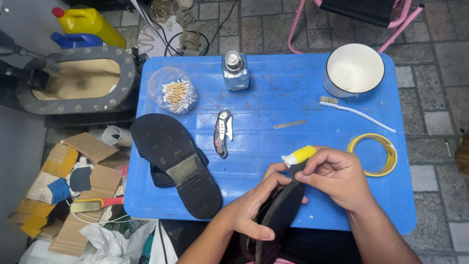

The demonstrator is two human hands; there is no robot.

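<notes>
Firmly, right hand (337,176) grips glue tube (299,156); left hand (254,208) clasps black sandal (281,215).

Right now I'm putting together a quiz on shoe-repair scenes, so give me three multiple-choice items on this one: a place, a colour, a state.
1. Where does the tape roll lie on the blue table?
A. beside the cotton swabs
B. near the right edge, below the toothbrush
C. under the sandal

2. What colour is the tip of the tube in the right hand?
A. yellow
B. green
C. red

3. How does the black sandal on the table lie?
A. sole up
B. sole down
C. standing on its heel

Answers:
1 B: the yellow ring sits by the right edge, just below the white toothbrush.
2 A: a yellow band shows behind the white nozzle.
3 A: its flat sole with a rough patch faces the camera.
</notes>
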